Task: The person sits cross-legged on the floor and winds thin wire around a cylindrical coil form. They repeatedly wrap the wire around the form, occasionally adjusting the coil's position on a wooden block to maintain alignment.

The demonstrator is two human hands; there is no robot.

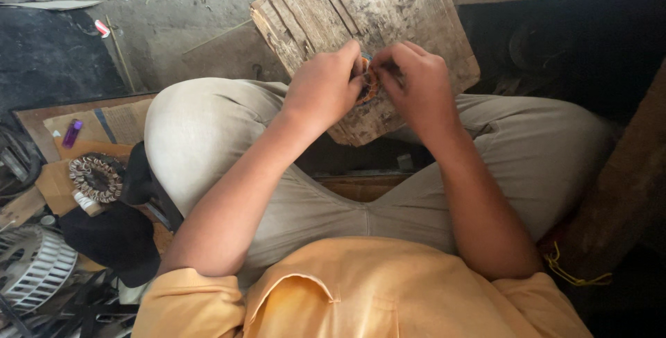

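a small round winding [368, 83] sits between the two hands, its rim copper-orange with darker, bluish parts showing at the top. most of it is hidden by fingers, so its full shape is hard to tell. it lies against a worn, scratched wooden board [361, 12], near that board's 6 o'clock edge. the board is tilted, resting across the knees, its far end toward 12 o'clock.

Rough, scarred wooden board [374, 12]; matt beige cloth trousers [208, 130].
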